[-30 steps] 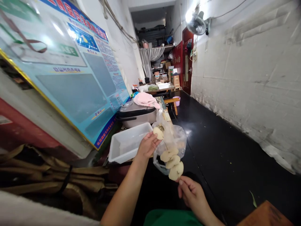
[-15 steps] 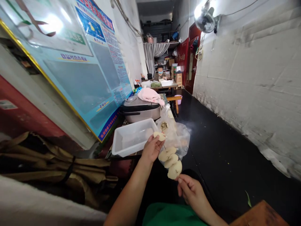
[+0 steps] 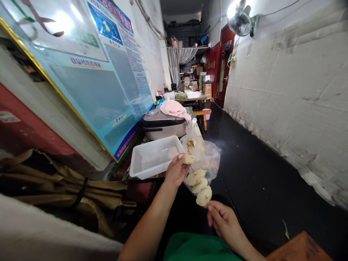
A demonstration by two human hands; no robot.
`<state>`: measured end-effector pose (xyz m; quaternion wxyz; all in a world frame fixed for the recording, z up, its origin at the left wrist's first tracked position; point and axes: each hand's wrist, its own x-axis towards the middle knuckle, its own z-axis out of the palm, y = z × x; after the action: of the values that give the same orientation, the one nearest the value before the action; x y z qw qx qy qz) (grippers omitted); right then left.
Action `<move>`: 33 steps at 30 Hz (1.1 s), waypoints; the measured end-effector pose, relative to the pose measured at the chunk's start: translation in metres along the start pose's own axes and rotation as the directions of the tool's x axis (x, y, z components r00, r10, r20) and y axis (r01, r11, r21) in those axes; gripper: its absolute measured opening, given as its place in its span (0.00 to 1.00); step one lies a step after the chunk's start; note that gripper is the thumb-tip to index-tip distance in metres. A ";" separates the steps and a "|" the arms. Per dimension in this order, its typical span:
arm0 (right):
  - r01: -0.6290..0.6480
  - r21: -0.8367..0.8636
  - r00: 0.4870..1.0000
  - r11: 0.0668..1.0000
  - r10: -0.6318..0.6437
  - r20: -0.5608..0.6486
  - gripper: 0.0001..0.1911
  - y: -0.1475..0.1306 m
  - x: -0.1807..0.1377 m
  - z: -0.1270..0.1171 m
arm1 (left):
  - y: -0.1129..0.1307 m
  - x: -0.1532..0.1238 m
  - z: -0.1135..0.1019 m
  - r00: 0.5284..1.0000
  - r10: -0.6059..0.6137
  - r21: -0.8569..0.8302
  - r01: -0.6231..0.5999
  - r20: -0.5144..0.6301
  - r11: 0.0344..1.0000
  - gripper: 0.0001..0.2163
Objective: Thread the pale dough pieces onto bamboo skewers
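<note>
My left hand pinches a pale round slice at the tip of a thin skewer. Three more pale slices sit threaded lower on that skewer. My right hand is closed on the skewer's lower end, just under the bottom slice. Behind the slices lies a clear plastic bag with more pieces inside. A white plastic tray stands just left of my left hand.
A grey lidded cooker with a pink cloth sits beyond the tray. A blue poster board leans on the left wall. A person sits at a far table. Dark floor runs along the right wall.
My left hand has brought the slice down from beside the bag to the skewer tip. The view has shifted slightly left and down.
</note>
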<state>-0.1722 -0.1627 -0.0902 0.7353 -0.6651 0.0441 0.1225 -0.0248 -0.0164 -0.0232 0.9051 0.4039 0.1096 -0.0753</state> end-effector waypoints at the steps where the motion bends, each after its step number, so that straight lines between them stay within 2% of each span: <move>1: -0.002 0.000 1.000 1.000 0.002 -0.005 0.32 -0.001 0.000 0.000 | 0.000 0.000 0.000 1.000 0.002 0.000 -0.002 0.005 1.000 0.03; 6: 0.010 -0.014 1.000 1.000 -0.010 -0.011 0.33 -0.002 -0.001 -0.001 | -0.002 -0.001 0.002 1.000 0.020 -0.029 -0.020 -0.016 0.999 0.06; 9: 0.013 -0.025 1.000 1.000 -0.013 0.000 0.33 0.000 0.000 -0.002 | -0.002 0.000 0.004 0.999 -0.008 -0.077 0.005 -0.038 0.997 0.02; 11: 0.015 -0.034 1.000 0.999 -0.015 0.008 0.32 0.001 0.000 -0.002 | -0.003 0.000 0.004 0.999 -0.027 -0.076 0.024 -0.038 0.997 0.04; 17: 0.008 -0.019 1.000 1.000 -0.008 0.020 0.31 0.005 0.000 -0.003 | -0.011 0.006 -0.005 0.996 -0.005 0.124 0.016 -0.091 0.992 0.04; 22: 0.009 -0.023 1.000 1.000 -0.009 0.018 0.31 0.007 -0.002 -0.004 | -0.010 0.004 -0.006 0.998 0.066 0.056 -0.065 -0.022 0.996 0.04; 28: 0.007 -0.006 1.000 1.000 -0.007 0.013 0.32 0.003 -0.003 -0.004 | -0.006 -0.003 0.000 0.997 0.073 0.042 -0.072 -0.022 0.997 0.02; 33: 0.009 -0.020 1.000 1.000 -0.009 0.009 0.32 0.001 -0.003 -0.003 | -0.008 -0.005 0.003 0.995 0.105 0.021 -0.105 -0.002 0.994 0.04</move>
<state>-0.1751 -0.1660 -0.0907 0.7293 -0.6722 0.0363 0.1226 -0.0305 -0.0235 -0.0253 0.9034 0.4186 0.0891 -0.0282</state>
